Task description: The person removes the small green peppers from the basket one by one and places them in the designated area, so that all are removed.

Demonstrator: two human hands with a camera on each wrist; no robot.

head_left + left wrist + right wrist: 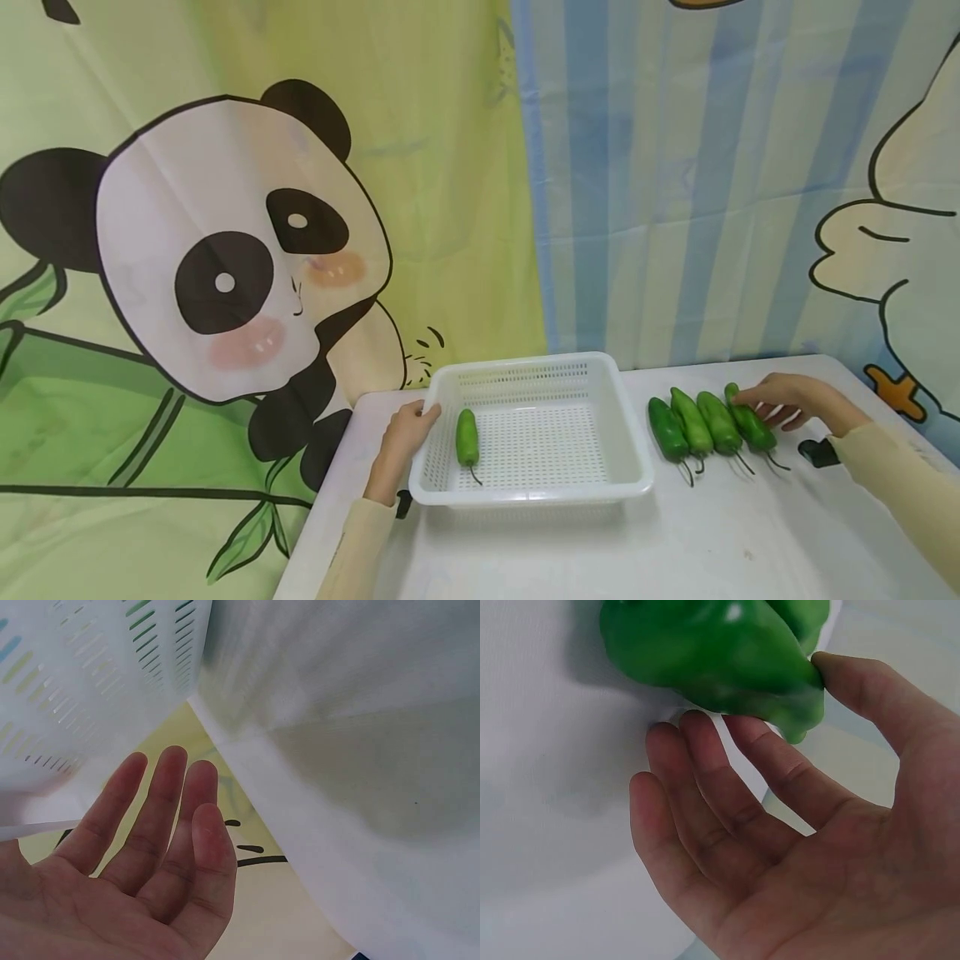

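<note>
A white plastic basket (528, 496) stands on the table, one green pepper (467, 437) lying inside near its left wall. My left hand (406, 433) holds the basket's left rim, thumb over the edge. In the left wrist view, the other fingers of the left hand (169, 855) spread loosely outside the slotted wall (97, 682). Right of the basket lie several green peppers (693, 423) side by side. At the rightmost pepper (752, 427), my right hand (795, 400) pinches the stemless end between thumb and index finger; the remaining fingers sit beneath, apart from the pepper (712, 652).
The white table (555, 554) extends in front of the basket. Behind it hangs a printed curtain (465, 208) with a panda and stripes, close to the table's back edge. Dark wrist devices (818, 452) show at both wrists.
</note>
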